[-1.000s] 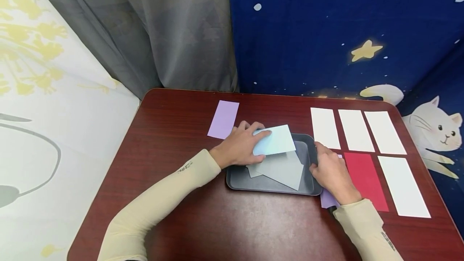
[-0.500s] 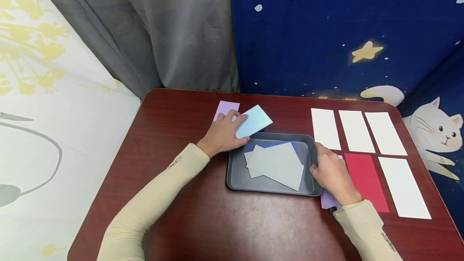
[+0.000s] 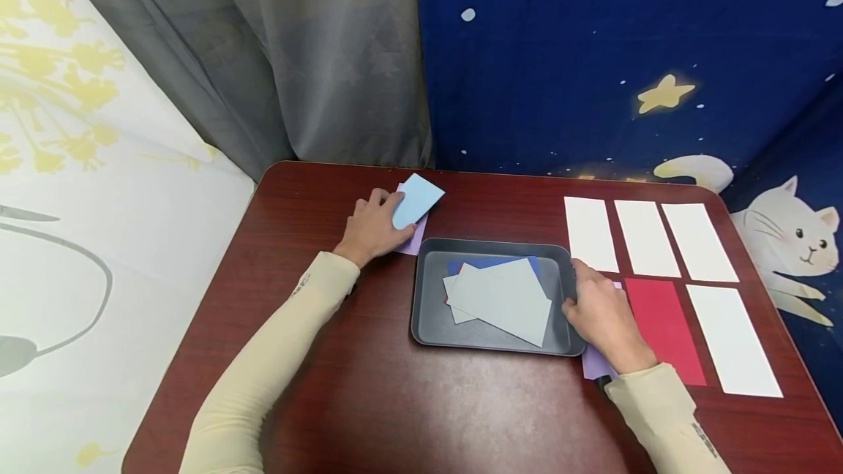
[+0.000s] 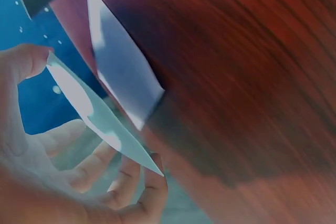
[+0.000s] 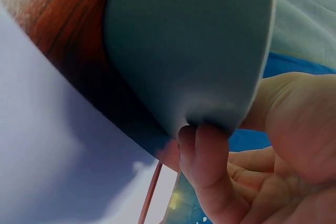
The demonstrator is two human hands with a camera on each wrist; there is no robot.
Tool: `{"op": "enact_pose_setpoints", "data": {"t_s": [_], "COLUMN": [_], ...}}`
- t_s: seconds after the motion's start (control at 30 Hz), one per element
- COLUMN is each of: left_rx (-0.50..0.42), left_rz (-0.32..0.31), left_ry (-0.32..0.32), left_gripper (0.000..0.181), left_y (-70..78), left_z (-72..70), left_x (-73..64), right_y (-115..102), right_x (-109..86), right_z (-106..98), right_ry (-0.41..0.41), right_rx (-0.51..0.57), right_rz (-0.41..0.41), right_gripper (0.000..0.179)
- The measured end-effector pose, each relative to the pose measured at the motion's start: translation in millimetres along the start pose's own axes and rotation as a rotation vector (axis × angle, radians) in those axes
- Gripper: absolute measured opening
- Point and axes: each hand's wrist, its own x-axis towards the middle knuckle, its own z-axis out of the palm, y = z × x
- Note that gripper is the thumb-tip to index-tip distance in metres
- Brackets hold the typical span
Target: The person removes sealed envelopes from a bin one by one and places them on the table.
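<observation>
My left hand [image 3: 370, 229] holds a light blue card [image 3: 418, 200] by its edges, over a lavender card [image 3: 415, 241] near the far left of the table. In the left wrist view, the light blue card [image 4: 97, 114] spans from thumb to fingertips, with the lavender card [image 4: 126, 69] apart from it. My right hand [image 3: 604, 317] grips the right rim of a dark grey tray [image 3: 428, 324]; in the right wrist view, fingers [image 5: 207, 156] curl under the tray [image 5: 184, 40]. Inside the tray, pale grey cards [image 3: 503, 302] overlap a blue card [image 3: 490, 262].
Right of the tray lie several white cards [image 3: 734, 339] and a red card [image 3: 665, 331]. Another lavender card [image 3: 598, 364] is partly hidden by the tray and right hand. Behind the brown table [image 3: 316, 189] hang a grey curtain [image 3: 349, 57] and a blue one [image 3: 560, 57].
The left hand has carried the light blue card from over the tray leftward and away, over the lavender card, uncovering the cards in the tray. The right hand and tray stay put.
</observation>
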Motion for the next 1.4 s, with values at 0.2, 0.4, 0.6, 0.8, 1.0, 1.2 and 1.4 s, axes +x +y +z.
{"op": "enact_pose_setpoints", "data": {"t_s": [0.2, 0.4, 0.6, 0.8, 1.0, 1.2, 1.4], "left_rx": [-0.027, -0.022, 0.026, 0.075, 0.086, 0.087, 0.101], "left_rz": [-0.094, -0.206, -0.281, -0.321, -0.357, -0.36, -0.327], "left_ry": [0.018, 0.063, 0.077, 0.044, 0.003, -0.002, 0.018], "left_gripper": [0.08, 0.081, 0.082, 0.083, 0.087, 0.089, 0.084], "left_y": [-16.2, -30.4, -37.3, -41.2, -44.4, -45.5, -41.6], "left_z": [-4.5, -5.0, -3.5, -2.7, -1.3, -1.3, -0.8], "left_x": [3.8, 7.3, 8.8, 8.7, 9.0, 9.7, 7.2], "right_y": [0, 0, 0, 1, 0, 0, 0], "right_x": [1.0, 1.1, -0.2, 0.7, 2.0, 1.8, 2.1], "right_z": [0, 0, 0, 0, 0, 0, 0], "right_ry": [-0.007, -0.011, -0.007, -0.007, -0.019, -0.016, -0.016], "right_rx": [-0.006, -0.003, -0.004, -0.006, -0.008, -0.015, -0.016], "right_rz": [0.004, 0.009, 0.011, 0.005, 0.01, 0.013, 0.013], "right_gripper": [0.068, 0.069, 0.068, 0.068, 0.07, 0.07, 0.07]}}
